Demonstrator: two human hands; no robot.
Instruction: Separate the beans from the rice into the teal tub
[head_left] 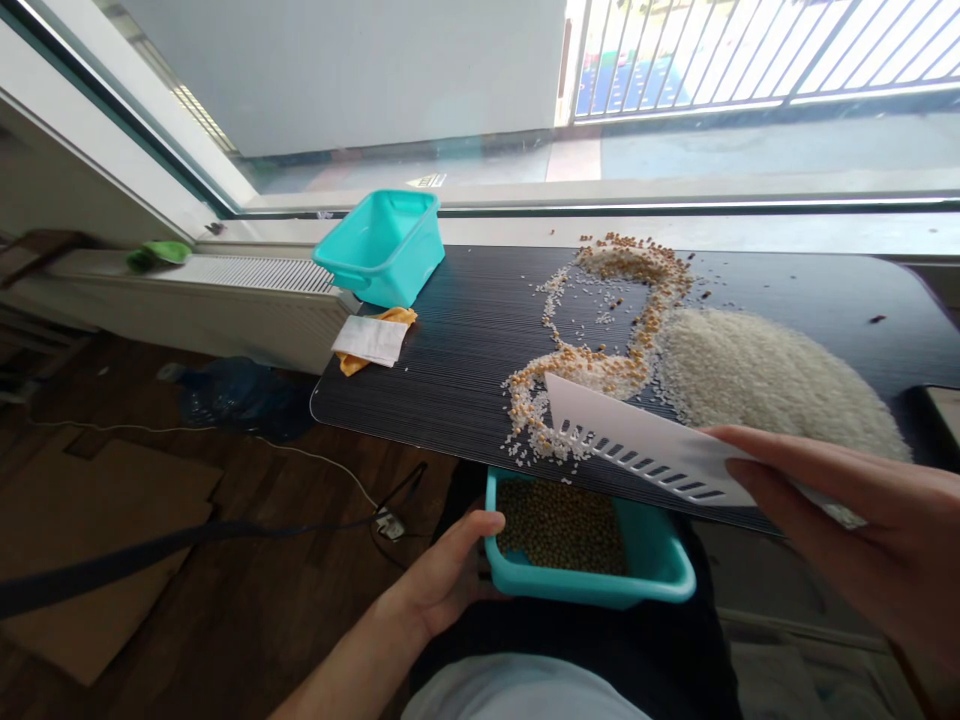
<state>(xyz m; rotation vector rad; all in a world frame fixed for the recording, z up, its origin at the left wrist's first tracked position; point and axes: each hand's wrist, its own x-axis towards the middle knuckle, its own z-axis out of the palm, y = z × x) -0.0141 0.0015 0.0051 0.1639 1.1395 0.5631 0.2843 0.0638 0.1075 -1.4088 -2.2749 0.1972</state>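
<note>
My left hand (448, 568) grips the left end of a teal plastic bin (592, 590) below the table's front edge, thumb over the rim. Small greenish-brown beans (559, 525) cover part of its bottom. In my right hand (862, 525) is a flat white slotted plastic strip (649, 440), pinched at its right end. The strip's far end rests at or just above scattered white rice mixed with orange-brown grains (592, 368); I cannot tell whether it touches. To its right spreads a large heap of white rice (772, 375).
On the dark tabletop (465, 350), a second teal bin (382, 262) stands at the back left, behind a folded white and orange cloth (373, 340). A window runs along the back. A radiator (262, 272) is at left; a cable and blue bottle (236, 393) lie on the floor.
</note>
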